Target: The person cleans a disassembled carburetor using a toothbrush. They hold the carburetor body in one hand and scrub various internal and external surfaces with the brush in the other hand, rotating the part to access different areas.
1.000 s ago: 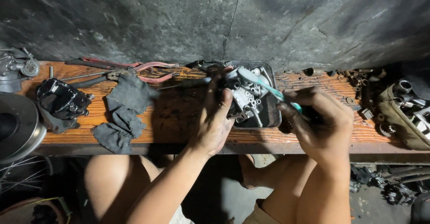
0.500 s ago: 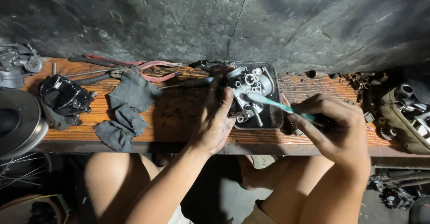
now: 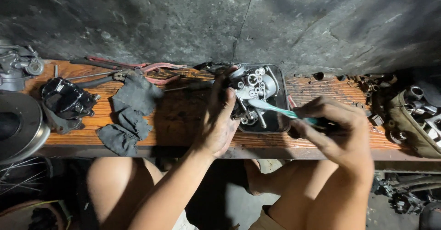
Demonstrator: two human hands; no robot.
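Note:
My left hand (image 3: 219, 119) grips a small grey metal engine part (image 3: 252, 88) with several round ports, held over a dark rectangular tray (image 3: 281, 119) on the wooden bench (image 3: 179, 115). My right hand (image 3: 337, 129) holds a teal toothbrush (image 3: 275, 109) by its handle, with the brush head against the lower side of the metal part. Both hands look grimy.
Dark grey rags (image 3: 131, 113) lie left of the tray, next to red-handled pliers (image 3: 138, 69) and a black metal part (image 3: 66, 100). A round metal disc (image 3: 18, 124) sits at the far left. Small nuts and an olive bag of parts (image 3: 415, 119) crowd the right end. A concrete wall stands behind.
The toothbrush has swept from the upper side of the metal part down to its lower side, and my right hand moved slightly right and down. My left hand stays on the part.

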